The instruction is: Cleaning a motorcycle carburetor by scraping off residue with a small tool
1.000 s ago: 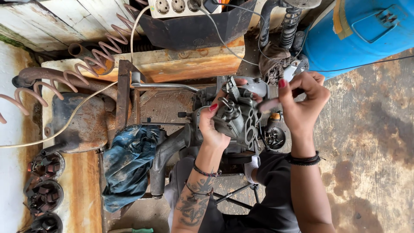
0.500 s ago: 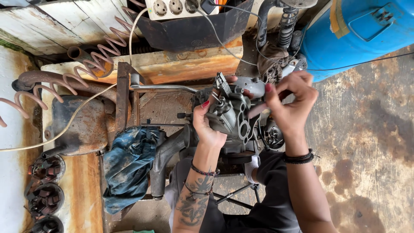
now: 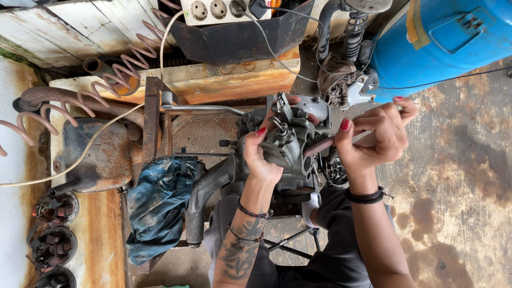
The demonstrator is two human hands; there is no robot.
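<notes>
A grey metal carburettor-like engine part is held over my lap in the middle of the view. My left hand grips it from the left side, fingers wrapped round its body. My right hand is closed round the handle of a dark tool, whose tip points left into the part. Behind the part a greasy engine assembly and a chrome lever rest on a rusty wooden bench.
A blue crumpled cloth lies left of my knees. A rusty metal tank and a coiled spiral hose sit at left. A power strip and black tray are at top, a blue drum at top right.
My right hand has drawn away to the right of the engine part and now holds the tool by its handle. The left hand keeps its grip, the part tilted slightly.
</notes>
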